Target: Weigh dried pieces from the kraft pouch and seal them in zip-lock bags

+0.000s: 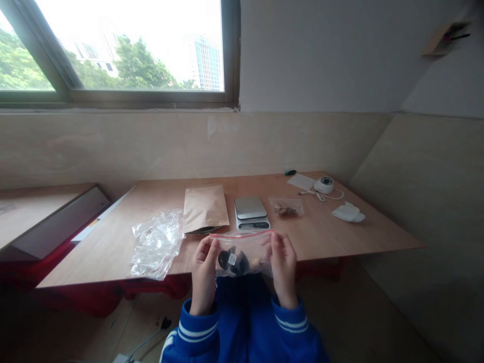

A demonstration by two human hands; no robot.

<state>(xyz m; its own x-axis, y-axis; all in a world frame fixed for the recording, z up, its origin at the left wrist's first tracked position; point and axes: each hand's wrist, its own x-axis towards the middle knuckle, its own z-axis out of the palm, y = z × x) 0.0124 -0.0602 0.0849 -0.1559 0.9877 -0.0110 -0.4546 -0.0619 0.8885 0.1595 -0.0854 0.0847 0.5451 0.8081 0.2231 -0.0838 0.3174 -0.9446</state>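
A clear zip-lock bag [245,244] with a red seal line is stretched between my hands, just off the table's front edge. Dark round pieces, one with a white label, and something tan show through the plastic. My left hand [204,267] pinches the bag's left top corner between thumb and fingers. At the opposite corner my right hand [283,264] grips it the same way. Beyond the bag lies a kitchen scale [251,209] with a steel plate. A brown kraft paper pouch [205,206] rests left of the scale, its dark mouth facing me.
Several clear bags [157,244] are piled on the left of the wooden table [321,237]. Another zip-lock bag [286,207] with brown pieces lies right of the scale. Farther right are a white round device [323,185] with a cable and a crumpled white item [348,213].
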